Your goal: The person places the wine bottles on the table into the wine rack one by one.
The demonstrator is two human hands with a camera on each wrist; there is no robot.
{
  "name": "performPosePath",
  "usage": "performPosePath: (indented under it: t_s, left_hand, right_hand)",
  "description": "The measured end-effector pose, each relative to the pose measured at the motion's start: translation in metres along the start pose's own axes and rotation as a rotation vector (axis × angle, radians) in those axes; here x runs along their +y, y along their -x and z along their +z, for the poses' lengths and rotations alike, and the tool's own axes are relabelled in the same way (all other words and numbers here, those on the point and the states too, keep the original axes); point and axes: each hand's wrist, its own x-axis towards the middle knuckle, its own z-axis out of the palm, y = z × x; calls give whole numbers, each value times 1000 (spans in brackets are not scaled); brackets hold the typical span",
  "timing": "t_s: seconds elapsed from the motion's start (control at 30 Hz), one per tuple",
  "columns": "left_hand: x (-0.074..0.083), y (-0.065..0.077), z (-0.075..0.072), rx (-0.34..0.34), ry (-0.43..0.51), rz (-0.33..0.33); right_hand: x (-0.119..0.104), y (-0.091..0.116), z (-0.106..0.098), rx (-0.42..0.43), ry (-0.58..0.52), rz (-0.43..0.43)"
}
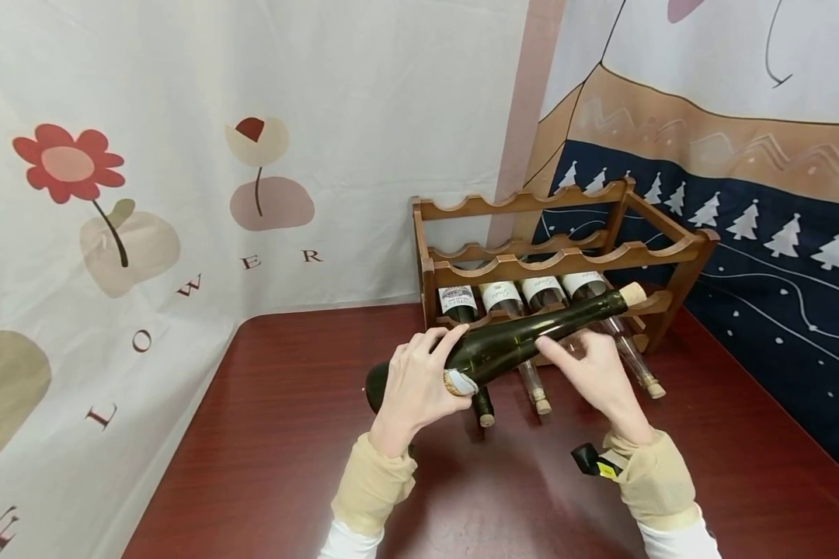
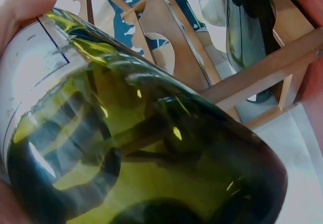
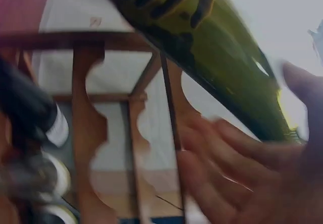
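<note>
A dark green wine bottle (image 1: 499,348) with a cork in its mouth is held tilted above the table, its neck up to the right. My left hand (image 1: 416,380) grips its lower body, over a pale label (image 2: 30,77). Through the green glass in the left wrist view, dark finger shapes show. My right hand (image 1: 597,373) is at the bottle's shoulder and neck, thumb raised apart from the loosely extended fingers. In the right wrist view those fingers (image 3: 222,168) lie beside and below the narrowing glass.
Behind the bottle stands a wooden wine rack (image 1: 524,268) with scalloped rails. Several corked bottles lie in its lower level, including a clear bottle (image 1: 531,380) whose neck juts over the reddish-brown table (image 1: 287,404). Printed cloth (image 1: 363,140) hangs along the back and right side.
</note>
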Motion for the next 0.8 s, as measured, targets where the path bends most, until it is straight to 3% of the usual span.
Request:
performPosePath:
  t_s: [0.13, 0.27, 0.4, 0.5, 0.63, 0.8]
  left_hand:
    - [-2, 0, -1, -2, -6, -14]
    - [-4, 0, -3, 4, -8, -23]
    - [-6, 0, -3, 4, -27, -27]
    - [-6, 0, -3, -4, -47, -27]
    - [-6, 1, -4, -10, -86, -20]
    - [-5, 1, -3, 5, -144, 5]
  right_hand:
    - [0, 2, 0, -60, 279, -240]
    - [-1, 3, 1, 79, 422, -523]
    - [-7, 0, -1, 227, 455, -819]
    - [-13, -3, -3, 292, 502, -968]
    - [-17, -6, -5, 273, 624, -1023]
    - [-16, -9, -6, 161, 811, -969]
